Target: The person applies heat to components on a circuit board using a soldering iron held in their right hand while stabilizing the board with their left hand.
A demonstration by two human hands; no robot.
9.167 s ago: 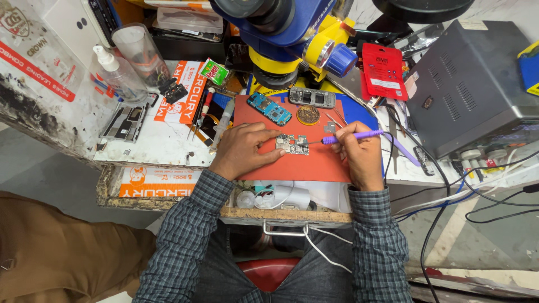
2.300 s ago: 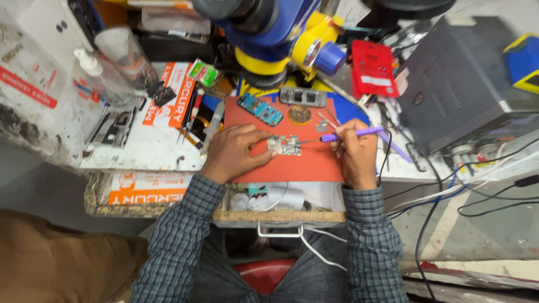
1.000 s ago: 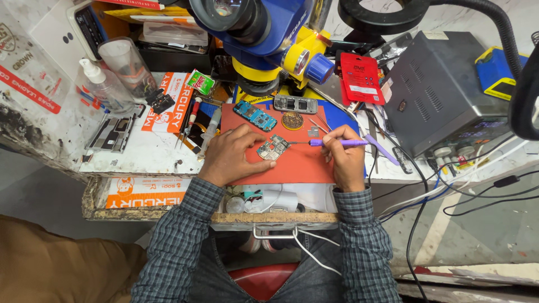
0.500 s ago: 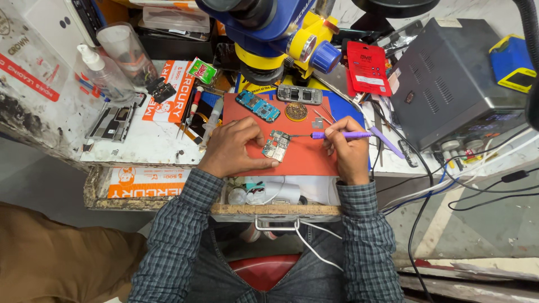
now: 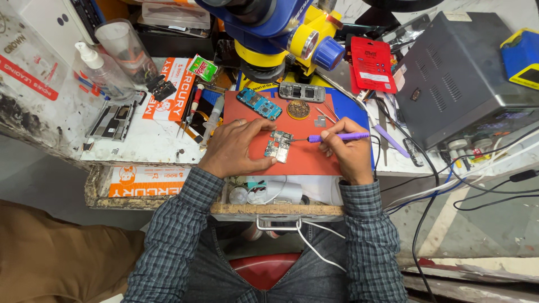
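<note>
On the red work mat (image 5: 314, 163) lies a small phone circuit board (image 5: 278, 146). My left hand (image 5: 236, 148) holds that board down, fingers and thumb at its left edge. My right hand (image 5: 348, 151) grips a purple-handled soldering iron (image 5: 337, 137) like a pen, its thin tip touching the board's right side. A blue circuit board (image 5: 258, 103), a grey phone frame (image 5: 302, 92) and a round brass-wool tip cleaner (image 5: 298, 109) lie at the mat's far edge.
A blue and yellow microscope (image 5: 275, 25) hangs over the mat. A grey power supply box (image 5: 455, 73) stands at right with cables (image 5: 449, 185) trailing down. A spray bottle (image 5: 104, 70) and plastic cup (image 5: 123, 45) stand at left. An open drawer (image 5: 269, 193) holds small parts.
The board has been turned from flat and level to a tilted angle under my left hand. The iron's tip has come in from the right onto the board. The view shifts slightly.
</note>
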